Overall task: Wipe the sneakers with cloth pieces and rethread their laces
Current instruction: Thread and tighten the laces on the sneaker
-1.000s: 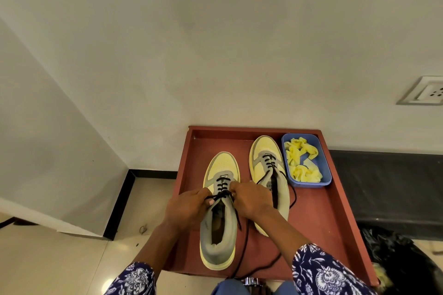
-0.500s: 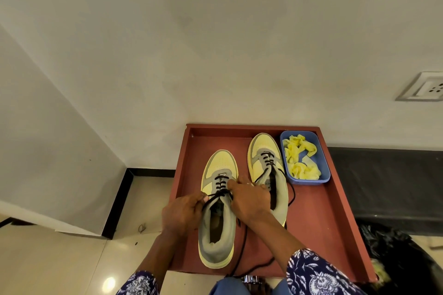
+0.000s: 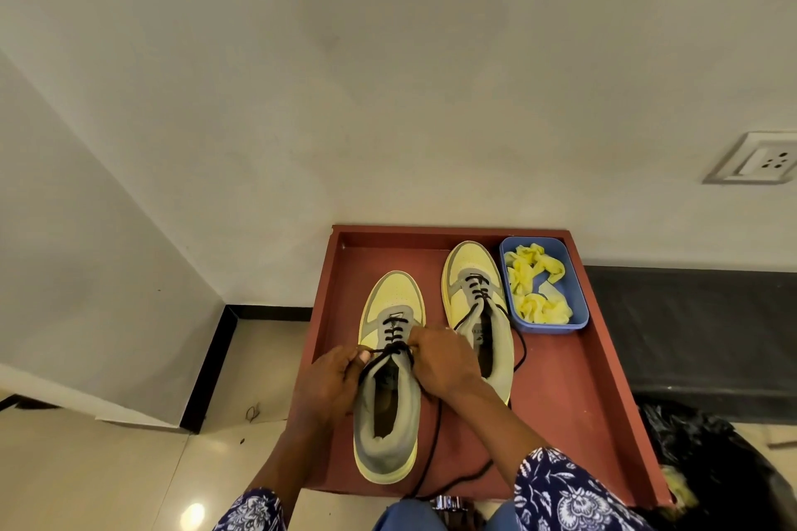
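Two yellow and grey sneakers stand side by side in a red-brown tray (image 3: pixel 573 379). The left sneaker (image 3: pixel 390 409) is nearer to me and has a black lace (image 3: pixel 431 435) partly threaded through its eyelets. My left hand (image 3: pixel 330 384) pinches one end of that lace at the sneaker's left side. My right hand (image 3: pixel 444 362) pinches the lace at the right side of the eyelets, and the loose end trails down to the tray's front edge. The right sneaker (image 3: pixel 478 306) has a black lace in its eyelets with loose ends. A blue tub (image 3: pixel 578 306) holds several yellow cloth pieces (image 3: pixel 534 289).
The tray sits against a white wall, with a wall corner and black skirting to the left. A black bag (image 3: pixel 711 466) lies at the lower right on the tiled floor (image 3: pixel 108 470). A wall socket (image 3: pixel 763 159) is at the right.
The view shifted slightly. Both hands stay at the left sneaker's eyelets, with the left hand drawn a little further left along the lace.
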{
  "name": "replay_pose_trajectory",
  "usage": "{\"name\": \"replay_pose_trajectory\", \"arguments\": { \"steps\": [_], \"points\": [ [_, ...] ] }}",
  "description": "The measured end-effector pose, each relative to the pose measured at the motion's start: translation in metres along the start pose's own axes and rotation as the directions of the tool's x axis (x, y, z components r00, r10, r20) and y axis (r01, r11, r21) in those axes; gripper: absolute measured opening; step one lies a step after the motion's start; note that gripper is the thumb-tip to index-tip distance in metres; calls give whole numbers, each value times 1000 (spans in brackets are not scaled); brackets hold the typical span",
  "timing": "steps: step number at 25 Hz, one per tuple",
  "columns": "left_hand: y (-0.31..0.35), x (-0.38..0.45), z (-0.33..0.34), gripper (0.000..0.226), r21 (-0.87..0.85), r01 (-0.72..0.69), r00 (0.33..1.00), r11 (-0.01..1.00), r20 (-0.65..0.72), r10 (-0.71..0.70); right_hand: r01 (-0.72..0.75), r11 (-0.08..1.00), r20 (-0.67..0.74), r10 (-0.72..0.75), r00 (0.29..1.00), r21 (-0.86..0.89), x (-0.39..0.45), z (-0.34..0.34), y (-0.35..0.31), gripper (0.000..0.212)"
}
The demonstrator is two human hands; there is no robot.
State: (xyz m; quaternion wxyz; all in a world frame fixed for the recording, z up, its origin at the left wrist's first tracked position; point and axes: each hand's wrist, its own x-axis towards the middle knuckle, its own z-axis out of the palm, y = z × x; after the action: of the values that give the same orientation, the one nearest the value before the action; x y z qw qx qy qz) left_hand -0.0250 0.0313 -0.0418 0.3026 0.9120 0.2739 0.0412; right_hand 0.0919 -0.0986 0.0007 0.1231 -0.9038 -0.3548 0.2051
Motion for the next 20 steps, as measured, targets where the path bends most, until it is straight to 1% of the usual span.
{"name": "replay_pose_trajectory", "arguments": {
  "steps": [2,4,5,7,9,10,12,13,15,18,20],
  "points": [
    [-4,-3,5,48,-21,-41,998,999,-50,40,28,987,-10,-27,1000,156,0,3,2,30],
    [-3,-8,7,64,12,-76,991,997,-111,77,61,967,-35,-54,998,248,-1,7,4,40],
    [-2,-10,7,68,34,-103,984,994,-139,107,82,955,-45,-72,996,286,-2,10,4,43],
    [2,-15,4,64,68,-189,966,980,-169,198,99,934,-50,-87,995,342,-6,16,4,45],
    [7,-17,5,60,70,-249,949,966,-181,258,80,934,-32,-74,997,347,-10,22,4,45],
    [12,-21,5,57,38,-223,963,974,-149,226,70,936,-22,-67,998,345,-13,27,2,45],
    [20,-27,9,47,-40,-125,989,991,-85,121,39,942,-1,-41,999,335,-19,35,-2,49],
    [20,-29,14,43,-66,-91,993,994,-75,86,16,946,9,-20,1000,323,-22,37,-5,51],
    [24,-31,20,43,-83,0,999,997,-50,-4,-39,950,35,30,999,309,-26,41,-10,57],
    [28,-28,23,50,-64,169,985,983,42,-167,-103,945,78,83,994,311,-31,47,-15,62],
    [31,-27,24,56,-31,292,953,956,100,-288,-136,934,93,111,989,331,-34,52,-18,65]
  ]
}}
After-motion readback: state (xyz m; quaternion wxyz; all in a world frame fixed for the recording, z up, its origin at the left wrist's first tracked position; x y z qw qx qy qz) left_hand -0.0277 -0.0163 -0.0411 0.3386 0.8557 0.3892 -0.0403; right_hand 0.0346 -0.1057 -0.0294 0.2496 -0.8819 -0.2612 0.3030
